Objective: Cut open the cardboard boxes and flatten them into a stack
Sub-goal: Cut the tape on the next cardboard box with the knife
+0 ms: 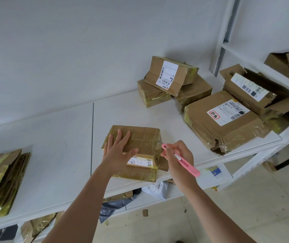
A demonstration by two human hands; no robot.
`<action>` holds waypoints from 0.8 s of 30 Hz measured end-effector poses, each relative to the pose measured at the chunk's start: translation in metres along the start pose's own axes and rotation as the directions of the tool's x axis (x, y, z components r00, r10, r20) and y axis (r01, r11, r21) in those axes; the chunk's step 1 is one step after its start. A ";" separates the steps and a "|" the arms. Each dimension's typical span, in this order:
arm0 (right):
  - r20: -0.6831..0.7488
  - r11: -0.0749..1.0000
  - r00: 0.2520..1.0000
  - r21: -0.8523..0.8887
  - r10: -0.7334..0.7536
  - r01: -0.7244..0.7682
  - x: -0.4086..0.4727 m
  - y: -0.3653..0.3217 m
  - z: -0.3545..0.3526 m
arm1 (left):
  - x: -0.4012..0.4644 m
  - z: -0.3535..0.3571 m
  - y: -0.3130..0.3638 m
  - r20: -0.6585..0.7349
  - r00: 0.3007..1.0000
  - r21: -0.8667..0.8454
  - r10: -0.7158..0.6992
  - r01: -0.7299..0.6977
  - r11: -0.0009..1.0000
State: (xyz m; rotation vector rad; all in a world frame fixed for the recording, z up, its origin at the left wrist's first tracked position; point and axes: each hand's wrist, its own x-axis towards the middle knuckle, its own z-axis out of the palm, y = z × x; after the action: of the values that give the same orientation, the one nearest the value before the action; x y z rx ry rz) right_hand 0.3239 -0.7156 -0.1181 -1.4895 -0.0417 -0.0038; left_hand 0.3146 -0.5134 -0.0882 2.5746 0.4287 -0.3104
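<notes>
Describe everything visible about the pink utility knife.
The pink utility knife is a slim plastic cutter with a long flat body and a white slider partway along it. The right hand grips it near the front like a pen, its tail slanting down and right past the hand. A short metal blade shows at the tip, meeting the right-hand edge of the taped cardboard box on the white shelf. The left hand presses flat on that box.

storeroom | white metal shelving (224, 41) | labelled parcels (171, 74)
</notes>
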 end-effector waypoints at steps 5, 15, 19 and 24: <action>0.015 0.999 1.000 -0.048 0.001 -0.001 -0.009 -0.005 -0.002 | -0.001 -0.001 0.000 0.006 1.000 0.014 0.005 -0.005 1.000; 0.208 0.999 0.978 -0.015 -0.024 0.028 -0.010 -0.011 -0.021 | -0.003 -0.001 0.003 0.000 1.000 0.009 -0.002 0.002 1.000; 0.055 0.996 0.995 0.033 -0.082 0.081 0.031 -0.017 -0.017 | -0.005 0.003 0.009 -0.074 0.997 -0.060 -0.038 0.033 0.998; 0.105 0.995 0.992 -0.067 -0.066 0.074 0.070 -0.015 0.014 | -0.021 0.009 0.008 -0.260 0.937 -0.114 -0.232 0.209 0.971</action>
State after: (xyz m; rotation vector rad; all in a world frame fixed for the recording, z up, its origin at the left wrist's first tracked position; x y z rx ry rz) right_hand 0.3925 -0.7010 -0.0999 -1.5576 -0.1784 0.0146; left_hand 0.2971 -0.5298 -0.0858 2.4949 0.8175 -0.0116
